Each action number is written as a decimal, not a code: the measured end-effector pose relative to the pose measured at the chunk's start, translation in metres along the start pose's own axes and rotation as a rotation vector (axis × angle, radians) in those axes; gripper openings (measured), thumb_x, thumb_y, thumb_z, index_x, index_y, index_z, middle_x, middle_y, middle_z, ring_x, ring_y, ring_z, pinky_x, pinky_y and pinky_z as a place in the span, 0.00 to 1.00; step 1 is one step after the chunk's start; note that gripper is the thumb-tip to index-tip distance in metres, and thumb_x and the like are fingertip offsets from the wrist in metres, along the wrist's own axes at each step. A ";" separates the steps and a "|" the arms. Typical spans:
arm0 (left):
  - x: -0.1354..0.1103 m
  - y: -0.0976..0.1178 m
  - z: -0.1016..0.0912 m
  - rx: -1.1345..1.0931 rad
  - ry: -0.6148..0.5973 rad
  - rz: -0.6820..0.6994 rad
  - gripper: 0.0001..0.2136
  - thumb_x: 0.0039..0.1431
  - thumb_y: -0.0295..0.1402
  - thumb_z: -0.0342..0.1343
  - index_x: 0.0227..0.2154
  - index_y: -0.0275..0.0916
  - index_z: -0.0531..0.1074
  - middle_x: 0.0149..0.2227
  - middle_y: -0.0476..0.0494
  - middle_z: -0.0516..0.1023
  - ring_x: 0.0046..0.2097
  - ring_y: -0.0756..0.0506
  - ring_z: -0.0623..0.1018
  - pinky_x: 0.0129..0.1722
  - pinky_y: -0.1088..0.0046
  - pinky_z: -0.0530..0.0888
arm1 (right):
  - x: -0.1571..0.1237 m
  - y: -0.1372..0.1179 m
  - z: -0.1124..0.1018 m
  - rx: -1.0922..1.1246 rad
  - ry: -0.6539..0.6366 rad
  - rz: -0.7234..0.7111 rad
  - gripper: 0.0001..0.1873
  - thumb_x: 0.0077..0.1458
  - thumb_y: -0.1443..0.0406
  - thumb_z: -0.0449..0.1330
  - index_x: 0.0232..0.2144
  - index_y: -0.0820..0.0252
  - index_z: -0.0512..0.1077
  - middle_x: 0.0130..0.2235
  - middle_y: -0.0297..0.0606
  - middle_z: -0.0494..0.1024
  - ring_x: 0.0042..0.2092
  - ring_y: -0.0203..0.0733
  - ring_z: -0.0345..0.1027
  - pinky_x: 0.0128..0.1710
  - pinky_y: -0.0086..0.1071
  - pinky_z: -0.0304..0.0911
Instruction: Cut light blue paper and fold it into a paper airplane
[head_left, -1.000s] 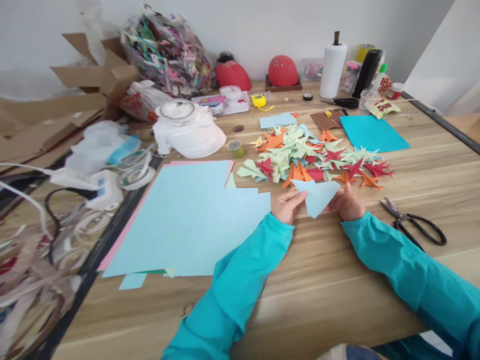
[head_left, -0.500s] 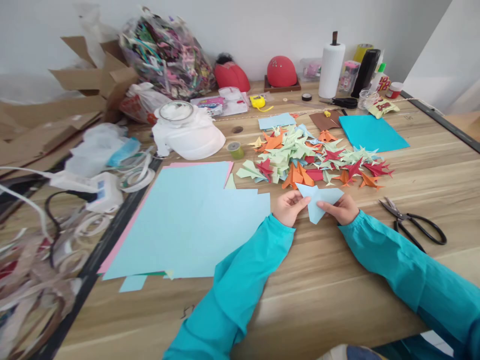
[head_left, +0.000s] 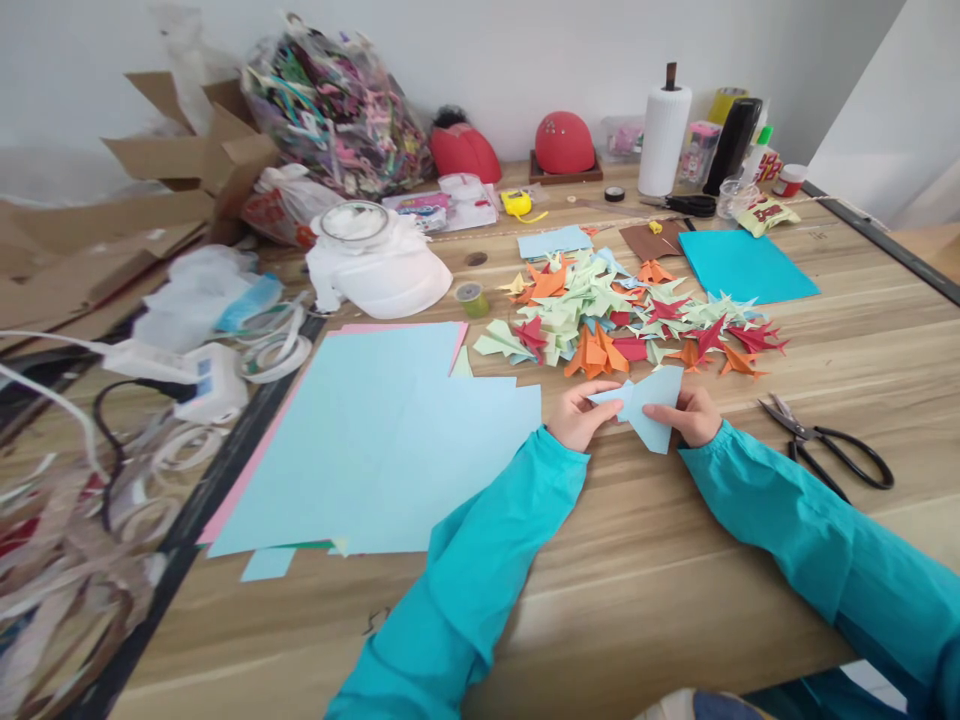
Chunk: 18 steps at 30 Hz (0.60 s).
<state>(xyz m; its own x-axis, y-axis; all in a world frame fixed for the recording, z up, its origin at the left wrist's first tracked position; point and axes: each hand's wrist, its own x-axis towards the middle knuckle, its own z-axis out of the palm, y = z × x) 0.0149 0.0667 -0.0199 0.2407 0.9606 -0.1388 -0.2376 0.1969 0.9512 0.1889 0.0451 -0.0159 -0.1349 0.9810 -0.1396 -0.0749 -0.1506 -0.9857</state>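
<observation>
Between both hands is a folded light-blue paper piece (head_left: 651, 406), winged in shape, held above the table. My left hand (head_left: 581, 414) pinches its narrow pointed end with thumb and fingers. On the other side, my right hand (head_left: 691, 414) grips the wide end, thumb on top. Just beyond the hands lies a pile of folded paper figures (head_left: 592, 300) in pale green, orange, red and blue. Left of my left hand spread large light-blue paper sheets (head_left: 375, 440), with pink edges showing beneath.
Black-handled scissors (head_left: 825, 440) lie right of my right forearm. A turquoise paper stack (head_left: 750, 266) sits behind the pile. A small yellow-green spool (head_left: 472, 299) and a white cap-like bundle (head_left: 382, 265) stand further left. Cables and a power strip (head_left: 210, 385) crowd the left edge.
The blue paper piece has turned in my hands: its narrow point now lies toward my left hand and its broad part toward my right. Both hands stay in nearly the same place.
</observation>
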 end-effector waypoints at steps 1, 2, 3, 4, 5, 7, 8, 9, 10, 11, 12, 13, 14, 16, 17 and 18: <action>0.000 0.000 0.000 0.000 0.006 -0.001 0.19 0.32 0.38 0.68 0.31 0.35 0.76 0.25 0.47 0.77 0.23 0.49 0.74 0.28 0.70 0.74 | 0.000 0.000 0.001 0.000 0.008 -0.008 0.21 0.34 0.54 0.69 0.30 0.61 0.76 0.31 0.40 0.80 0.31 0.44 0.72 0.30 0.36 0.69; 0.000 0.000 0.000 0.001 0.009 -0.002 0.19 0.32 0.37 0.68 0.31 0.35 0.76 0.24 0.47 0.77 0.23 0.49 0.74 0.27 0.70 0.74 | 0.000 -0.001 0.002 -0.001 0.019 -0.021 0.22 0.34 0.54 0.69 0.31 0.61 0.76 0.31 0.40 0.80 0.32 0.44 0.73 0.30 0.36 0.69; 0.000 0.001 0.000 0.004 0.012 -0.001 0.19 0.32 0.37 0.68 0.31 0.35 0.76 0.24 0.48 0.77 0.22 0.49 0.74 0.27 0.70 0.73 | -0.001 -0.002 0.003 -0.005 0.032 -0.037 0.22 0.34 0.54 0.69 0.31 0.61 0.76 0.32 0.39 0.80 0.32 0.45 0.73 0.31 0.36 0.69; -0.001 0.001 0.001 0.011 0.014 0.002 0.19 0.32 0.37 0.68 0.31 0.35 0.76 0.23 0.48 0.77 0.22 0.49 0.74 0.27 0.70 0.73 | -0.001 -0.004 0.005 -0.016 0.040 -0.052 0.22 0.34 0.54 0.69 0.32 0.61 0.75 0.32 0.39 0.79 0.33 0.45 0.73 0.31 0.36 0.69; -0.001 0.002 0.001 0.020 0.015 0.008 0.19 0.31 0.37 0.68 0.31 0.35 0.76 0.22 0.48 0.77 0.22 0.49 0.74 0.26 0.70 0.73 | -0.001 -0.005 0.006 -0.033 0.044 -0.064 0.23 0.34 0.54 0.69 0.32 0.61 0.75 0.32 0.39 0.79 0.33 0.45 0.73 0.32 0.36 0.69; -0.002 0.003 0.001 0.036 0.014 0.026 0.19 0.32 0.37 0.68 0.30 0.35 0.76 0.22 0.48 0.76 0.21 0.49 0.73 0.26 0.71 0.73 | -0.002 -0.006 0.008 -0.079 0.034 -0.077 0.22 0.34 0.54 0.69 0.31 0.62 0.75 0.31 0.39 0.79 0.34 0.45 0.73 0.33 0.37 0.69; -0.002 0.003 0.001 0.045 0.012 0.033 0.19 0.32 0.37 0.68 0.30 0.35 0.76 0.22 0.48 0.77 0.20 0.50 0.73 0.25 0.71 0.73 | -0.002 -0.007 0.008 -0.102 0.024 -0.080 0.21 0.35 0.54 0.68 0.30 0.62 0.75 0.31 0.39 0.79 0.34 0.46 0.73 0.34 0.37 0.69; -0.002 0.003 0.001 0.053 0.010 0.041 0.19 0.32 0.37 0.68 0.30 0.35 0.76 0.24 0.47 0.77 0.20 0.50 0.73 0.25 0.71 0.74 | -0.002 -0.006 0.008 -0.121 0.015 -0.086 0.21 0.35 0.53 0.68 0.30 0.62 0.75 0.31 0.40 0.79 0.34 0.46 0.73 0.34 0.37 0.69; -0.002 0.003 0.001 0.061 0.007 0.052 0.18 0.32 0.38 0.68 0.30 0.35 0.76 0.26 0.47 0.77 0.20 0.50 0.73 0.25 0.71 0.74 | -0.002 -0.005 0.007 -0.134 0.010 -0.095 0.21 0.36 0.53 0.68 0.30 0.62 0.76 0.32 0.40 0.79 0.35 0.47 0.73 0.34 0.37 0.69; -0.002 0.003 0.001 0.065 0.007 0.070 0.18 0.31 0.38 0.68 0.29 0.35 0.76 0.28 0.46 0.78 0.21 0.51 0.73 0.24 0.71 0.74 | -0.002 -0.004 0.006 -0.141 0.010 -0.109 0.20 0.37 0.53 0.67 0.31 0.62 0.76 0.32 0.40 0.79 0.35 0.47 0.73 0.35 0.37 0.69; -0.002 0.003 0.002 0.063 0.005 0.094 0.18 0.31 0.39 0.68 0.28 0.36 0.77 0.30 0.45 0.78 0.21 0.51 0.73 0.23 0.71 0.74 | -0.002 -0.003 0.006 -0.145 0.012 -0.123 0.20 0.37 0.53 0.67 0.31 0.61 0.76 0.33 0.39 0.79 0.35 0.46 0.73 0.35 0.37 0.69; -0.002 0.003 0.002 0.054 0.000 0.122 0.18 0.31 0.39 0.68 0.28 0.36 0.77 0.31 0.45 0.77 0.22 0.51 0.73 0.23 0.71 0.74 | -0.001 -0.001 0.005 -0.145 0.015 -0.135 0.20 0.38 0.53 0.67 0.31 0.60 0.76 0.33 0.39 0.79 0.35 0.46 0.73 0.35 0.37 0.69; -0.001 0.003 0.002 0.042 -0.011 0.148 0.17 0.31 0.39 0.68 0.27 0.36 0.77 0.32 0.44 0.77 0.23 0.51 0.73 0.22 0.72 0.74 | -0.001 -0.001 0.005 -0.143 0.017 -0.143 0.20 0.38 0.52 0.67 0.31 0.60 0.77 0.32 0.39 0.79 0.34 0.45 0.73 0.34 0.37 0.69; -0.001 0.004 0.002 0.023 -0.040 0.187 0.14 0.32 0.38 0.68 0.25 0.36 0.77 0.33 0.44 0.75 0.25 0.50 0.73 0.21 0.72 0.74 | -0.001 -0.001 0.004 -0.141 0.005 -0.156 0.19 0.38 0.52 0.67 0.30 0.59 0.77 0.32 0.39 0.80 0.34 0.45 0.73 0.34 0.37 0.70; -0.002 0.004 0.002 0.021 -0.057 0.194 0.13 0.33 0.38 0.68 0.24 0.36 0.78 0.33 0.44 0.75 0.26 0.50 0.73 0.21 0.72 0.74 | -0.001 -0.002 0.005 -0.140 -0.004 -0.163 0.18 0.39 0.52 0.67 0.30 0.57 0.78 0.32 0.39 0.80 0.34 0.45 0.73 0.35 0.37 0.70; -0.002 0.004 0.001 0.022 -0.069 0.195 0.12 0.34 0.37 0.68 0.23 0.37 0.78 0.33 0.44 0.74 0.27 0.50 0.73 0.22 0.72 0.75 | -0.001 -0.002 0.005 -0.140 -0.014 -0.168 0.17 0.39 0.53 0.67 0.30 0.56 0.78 0.32 0.39 0.80 0.35 0.46 0.73 0.35 0.38 0.70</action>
<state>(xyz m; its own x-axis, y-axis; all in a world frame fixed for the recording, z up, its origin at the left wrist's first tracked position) 0.0148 0.0657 -0.0155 0.2564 0.9642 0.0677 -0.2660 0.0031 0.9640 0.1846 0.0436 -0.0131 -0.1456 0.9889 0.0284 0.0407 0.0346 -0.9986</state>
